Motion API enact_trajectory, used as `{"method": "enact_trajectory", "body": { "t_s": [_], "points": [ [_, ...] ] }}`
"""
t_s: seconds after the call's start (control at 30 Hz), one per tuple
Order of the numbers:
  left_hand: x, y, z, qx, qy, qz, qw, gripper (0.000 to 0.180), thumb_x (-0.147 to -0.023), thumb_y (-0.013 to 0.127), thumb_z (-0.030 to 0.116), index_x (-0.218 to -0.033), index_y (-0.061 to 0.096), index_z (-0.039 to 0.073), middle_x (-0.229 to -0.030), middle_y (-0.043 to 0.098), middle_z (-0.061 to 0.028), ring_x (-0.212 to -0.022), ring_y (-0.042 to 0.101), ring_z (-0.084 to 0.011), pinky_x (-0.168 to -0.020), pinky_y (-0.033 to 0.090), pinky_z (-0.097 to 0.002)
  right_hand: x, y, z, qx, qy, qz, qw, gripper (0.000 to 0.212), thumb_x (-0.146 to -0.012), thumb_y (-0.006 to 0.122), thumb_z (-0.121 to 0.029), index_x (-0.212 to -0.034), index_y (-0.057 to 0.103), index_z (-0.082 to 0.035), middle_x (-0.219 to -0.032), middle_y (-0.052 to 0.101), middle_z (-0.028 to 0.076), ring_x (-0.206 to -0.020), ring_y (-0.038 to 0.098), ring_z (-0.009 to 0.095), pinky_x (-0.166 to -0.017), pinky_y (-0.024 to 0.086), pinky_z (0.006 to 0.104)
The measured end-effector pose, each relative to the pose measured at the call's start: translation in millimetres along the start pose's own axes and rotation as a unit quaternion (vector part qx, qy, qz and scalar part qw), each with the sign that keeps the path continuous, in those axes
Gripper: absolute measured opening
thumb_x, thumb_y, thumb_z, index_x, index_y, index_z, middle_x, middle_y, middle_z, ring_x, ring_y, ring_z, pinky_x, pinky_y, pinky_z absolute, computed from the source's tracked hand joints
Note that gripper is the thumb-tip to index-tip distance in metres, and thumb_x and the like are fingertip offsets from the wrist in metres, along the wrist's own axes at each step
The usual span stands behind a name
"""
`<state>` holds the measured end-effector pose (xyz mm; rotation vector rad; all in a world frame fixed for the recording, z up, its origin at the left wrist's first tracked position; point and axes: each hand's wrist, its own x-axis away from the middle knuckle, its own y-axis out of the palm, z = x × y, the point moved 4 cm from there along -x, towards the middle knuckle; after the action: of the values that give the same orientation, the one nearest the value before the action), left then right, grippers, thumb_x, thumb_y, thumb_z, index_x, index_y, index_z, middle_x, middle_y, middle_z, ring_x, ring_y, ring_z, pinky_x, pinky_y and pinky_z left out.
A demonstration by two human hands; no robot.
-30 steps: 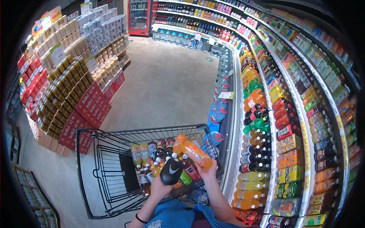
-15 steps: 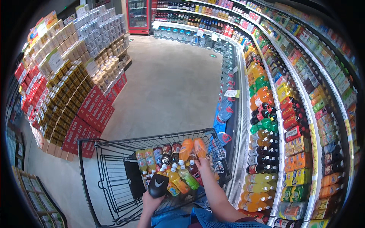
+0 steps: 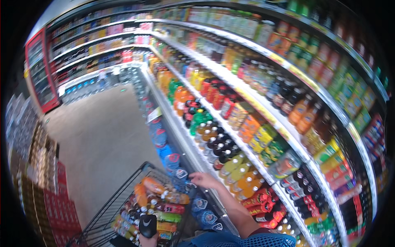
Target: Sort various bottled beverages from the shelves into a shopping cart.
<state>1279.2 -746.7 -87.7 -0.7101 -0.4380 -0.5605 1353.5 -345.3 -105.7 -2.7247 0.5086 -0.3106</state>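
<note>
My left hand (image 3: 148,240) is closed around a black, rounded handheld device (image 3: 147,225) with a pale curved mark; its exact kind I cannot make out. The device is over the near part of a black wire shopping cart (image 3: 108,197). Many drink bottles fill the cart, among them an orange drink bottle (image 3: 140,194) and a green bottle (image 3: 169,217). Past the cart's right rim, my right hand (image 3: 202,180) is stretched toward the shelves, slightly blurred, with its fingers apart and nothing seen in them. Large water bottles (image 3: 180,173) stand on the floor below it.
Long drink shelves (image 3: 263,162) curve along the right, with a low ledge (image 3: 187,150) in front. Stacked red cartons (image 3: 61,206) flank the aisle floor (image 3: 103,136) on the left. A red-framed fridge (image 3: 42,72) stands at the far left.
The view has swung right toward the shelves. My right hand has left the orange bottles in the cart and moved out past its right side. My left hand still holds the black device.
</note>
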Motion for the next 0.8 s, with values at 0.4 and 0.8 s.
{"method": "enact_trajectory", "body": {
  "t_s": [0.4, 0.8],
  "points": [
    [66, 91, 56, -0.033, 0.106, -0.024, 0.994, 0.055, -0.066, 0.071, 0.020, -0.114, 0.054, -0.003, -0.102, 0.061, -0.0176, -0.096, 0.057, -0.0239, -0.085, 0.044, -0.0350, 270, -384, -202, 0.559, 0.006, 0.729, 0.395, 0.070, -0.067, 0.066, -0.021, -0.129, 0.038, -0.005, -0.125, 0.043, 0.014, -0.124, 0.033, 0.032, -0.103, 0.019, 0.0502],
    [99, 149, 24, 0.023, 0.208, -0.027, 0.978, 0.057, -0.068, 0.071, 0.013, -0.117, 0.048, -0.004, -0.103, 0.061, -0.0172, -0.092, 0.058, -0.0228, -0.082, 0.046, -0.0338, 286, -398, -190, 0.490, -0.209, 0.686, 0.497, 0.061, -0.065, 0.073, -0.017, -0.118, 0.046, -0.004, -0.114, 0.049, 0.012, -0.109, 0.048, 0.027, -0.098, 0.031, 0.0424]
  ]
}}
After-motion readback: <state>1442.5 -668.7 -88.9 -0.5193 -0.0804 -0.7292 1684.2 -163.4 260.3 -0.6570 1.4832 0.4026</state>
